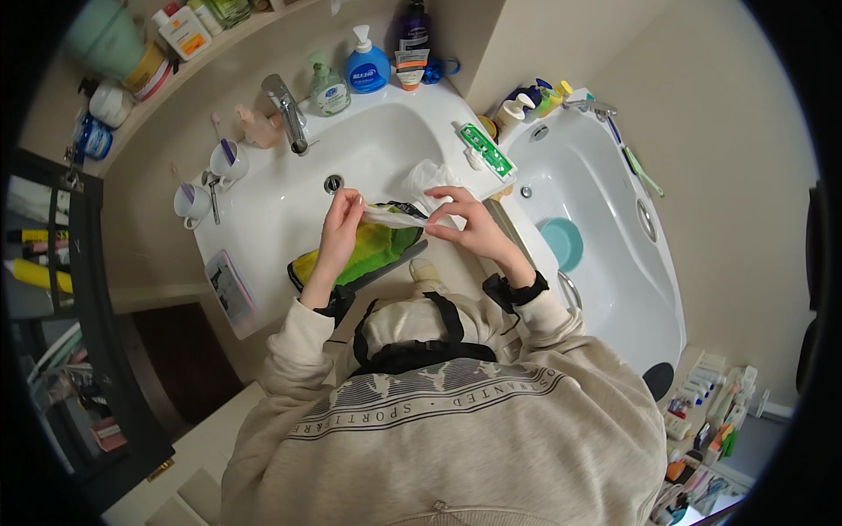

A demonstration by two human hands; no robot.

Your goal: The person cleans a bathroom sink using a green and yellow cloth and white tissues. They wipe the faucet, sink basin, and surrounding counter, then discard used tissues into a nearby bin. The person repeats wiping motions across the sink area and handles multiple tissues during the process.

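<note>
My left hand (341,225) and my right hand (470,225) are raised over the front of a white washbasin (283,197). A thin, whitish strip of film or tissue (396,218) stretches between them, pinched at each end by thumb and fingers. Crumpled translucent plastic (431,176) lies behind it by my right fingers; whether the two are joined I cannot tell. Below the strip, a green and yellow cloth with a dark border (375,250) lies at the basin's front edge. My left wrist and forearm cover part of it.
A chrome tap (285,113) stands behind the basin, beside soap pump bottles (329,89). Two white cups (227,161) with toothbrushes and a razor (214,197) sit left. A green box (487,151) rests at the right corner. The bathtub (612,250) holds a turquoise bowl (561,244).
</note>
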